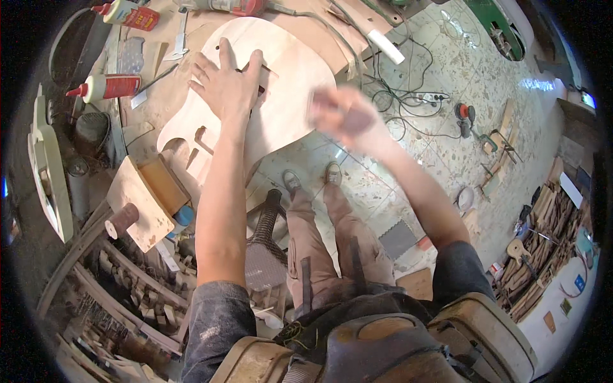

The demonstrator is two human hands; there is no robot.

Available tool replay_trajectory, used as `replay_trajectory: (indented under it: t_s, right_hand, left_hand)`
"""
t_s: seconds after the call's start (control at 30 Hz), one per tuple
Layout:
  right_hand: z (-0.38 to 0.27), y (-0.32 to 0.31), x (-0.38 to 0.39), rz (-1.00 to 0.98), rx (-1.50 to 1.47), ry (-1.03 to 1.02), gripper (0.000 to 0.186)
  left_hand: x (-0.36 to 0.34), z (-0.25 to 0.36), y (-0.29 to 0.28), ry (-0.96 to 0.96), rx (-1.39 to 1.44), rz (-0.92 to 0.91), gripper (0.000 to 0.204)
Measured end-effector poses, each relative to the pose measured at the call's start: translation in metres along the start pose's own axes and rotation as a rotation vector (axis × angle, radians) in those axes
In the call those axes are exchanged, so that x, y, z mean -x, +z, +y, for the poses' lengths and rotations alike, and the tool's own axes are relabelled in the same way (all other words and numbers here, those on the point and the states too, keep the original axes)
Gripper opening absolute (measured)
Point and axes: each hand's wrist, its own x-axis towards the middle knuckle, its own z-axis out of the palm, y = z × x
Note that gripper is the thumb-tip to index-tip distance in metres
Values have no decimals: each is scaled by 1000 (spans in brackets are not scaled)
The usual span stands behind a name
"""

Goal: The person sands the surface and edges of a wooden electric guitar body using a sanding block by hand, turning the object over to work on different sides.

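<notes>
A pale, unfinished wooden guitar body (290, 83) with cut-out cavities lies on the workbench in front of me. My left hand (233, 83) presses on its upper face, fingers spread, near a cavity in the middle. Just off the body's right edge is my right hand (351, 118), smeared by motion. Its fingers are closed around a reddish-brown piece of sandpaper (317, 107), whose exact shape is blurred.
Two glue bottles (112, 87) (131, 14) and a corded power tool (239, 6) are on the bench. Cables (399, 96) and a red-and-black sander (465, 115) lie on the dusty floor. A stool (265, 255) stands near my legs; wood scraps (539, 236) are piled at right.
</notes>
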Motion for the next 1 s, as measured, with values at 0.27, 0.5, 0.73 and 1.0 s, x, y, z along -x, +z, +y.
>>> replay_trajectory:
  t_s: [0.27,0.5,0.73,1.0]
  right_hand:
    - [-25,18,23,12,308,-28,30]
    - [33,-43,-45,136,283,176,37]
    - [-26,21,40,108,30,-10,42]
    - [-18,25,22,218,486,-107,43]
  left_hand:
    - [-1,-9,4,9,-13,10,89]
    - [-3,20,8,25,40,-25,89]
    - [-2,-3,0,-1,-21,-31,90]
    - [-5,1,1,14,-25,-19,90]
